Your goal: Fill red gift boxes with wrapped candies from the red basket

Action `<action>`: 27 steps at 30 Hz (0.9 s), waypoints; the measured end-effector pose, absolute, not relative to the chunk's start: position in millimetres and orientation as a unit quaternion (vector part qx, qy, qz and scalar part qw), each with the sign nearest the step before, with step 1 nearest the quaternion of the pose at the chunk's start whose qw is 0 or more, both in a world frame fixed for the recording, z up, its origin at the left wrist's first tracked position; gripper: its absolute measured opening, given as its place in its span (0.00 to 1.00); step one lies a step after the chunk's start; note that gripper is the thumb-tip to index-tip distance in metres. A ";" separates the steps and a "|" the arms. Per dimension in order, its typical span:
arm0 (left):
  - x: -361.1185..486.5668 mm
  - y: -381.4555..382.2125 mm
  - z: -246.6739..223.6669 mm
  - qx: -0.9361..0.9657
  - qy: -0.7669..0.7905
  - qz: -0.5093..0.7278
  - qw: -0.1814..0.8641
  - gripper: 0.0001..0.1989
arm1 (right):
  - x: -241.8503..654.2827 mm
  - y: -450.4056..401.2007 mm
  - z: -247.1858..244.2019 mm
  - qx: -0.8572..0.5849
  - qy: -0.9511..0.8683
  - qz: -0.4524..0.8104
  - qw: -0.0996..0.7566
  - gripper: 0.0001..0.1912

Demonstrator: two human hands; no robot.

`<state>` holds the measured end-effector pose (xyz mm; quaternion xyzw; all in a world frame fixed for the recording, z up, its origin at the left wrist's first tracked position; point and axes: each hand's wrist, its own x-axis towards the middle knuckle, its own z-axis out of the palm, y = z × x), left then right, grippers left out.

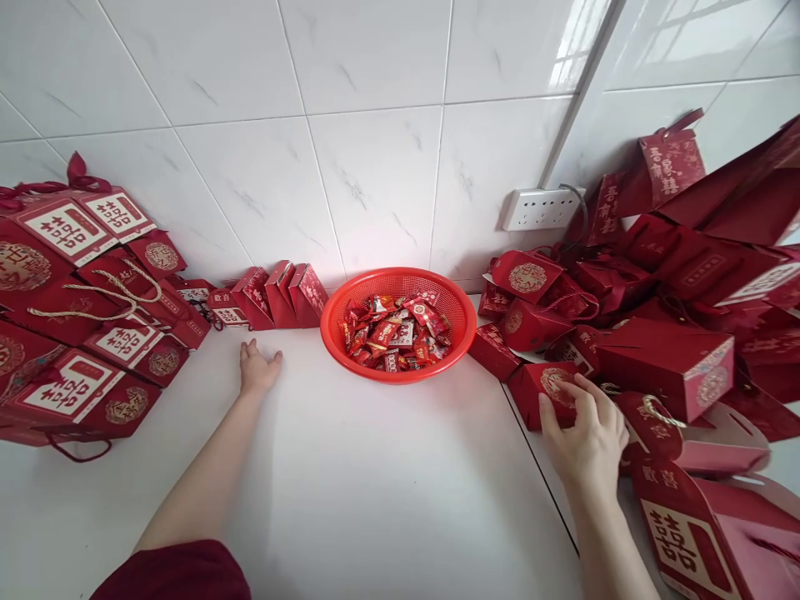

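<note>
While the left hand (pixel 257 370) is spread empty left of the basket (pixel 400 377), the medallioned box (pixel 540 379) right of it is overlapped by the nearer, half-curled right hand (pixel 586 437), grip undeterminable.

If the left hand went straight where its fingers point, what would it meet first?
The left hand would probably meet the small red boxes along the wall, though depth is unclear.

Widest open lane: middle of counter (pixel 375 483), up to the red basket (pixel 398 377); basket open from above. Back edge blocked by basket plus small boxes (pixel 306 296), hardly a gap between. Left: tall box stack (pixel 150 367); left hand (pixel 259 367) beside. Right: heaped boxes (pixel 662 362), no through-way.
</note>
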<state>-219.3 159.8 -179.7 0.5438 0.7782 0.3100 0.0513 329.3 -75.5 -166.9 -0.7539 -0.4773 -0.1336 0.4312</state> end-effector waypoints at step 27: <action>28.3 -35.8 -92.8 0.782 0.406 0.394 0.262 0.22 | 309.7 -119.2 -120.0 -0.657 -0.600 0.079 0.449 0.40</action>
